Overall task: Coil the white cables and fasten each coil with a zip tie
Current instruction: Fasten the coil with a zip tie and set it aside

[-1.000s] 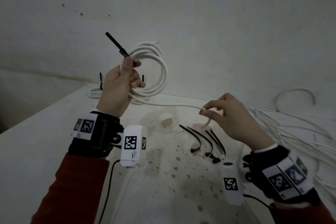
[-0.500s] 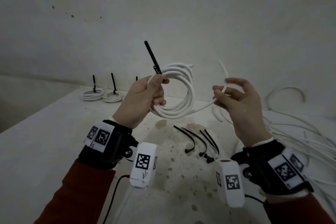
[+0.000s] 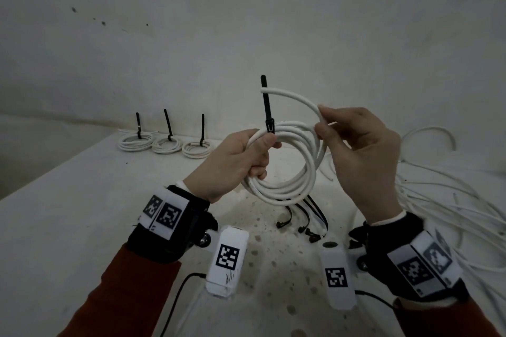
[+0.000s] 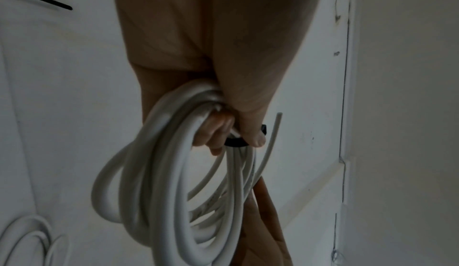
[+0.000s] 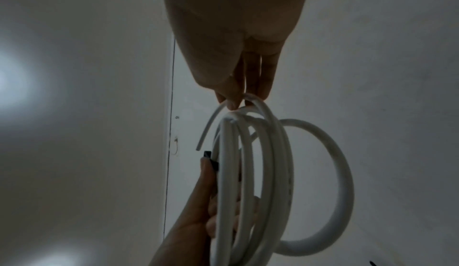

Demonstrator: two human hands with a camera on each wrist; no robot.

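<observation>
- White cable coil point(image 3: 284, 164) hangs in the air above the table point(image 3: 68, 227), several loops gathered, a black zip tie point(image 3: 266, 107) standing upright from its top.
- Left hand point(image 3: 235, 167) clenches the loops and the tie's head; right hand point(image 3: 358, 150) pinches the cable's free end point(image 3: 290, 96) between thumb and fingers point(image 5: 250, 77).
- Open tabletop lies left of the hands; loose cables point(image 3: 443, 200) crowd the right edge.
- Head view alone shows 3 tied coils point(image 3: 167, 143) near the far wall and spare ties point(image 3: 304, 219) below the coil.
- Left wrist view shows the tie's band point(image 4: 236, 142) under the thumb.
</observation>
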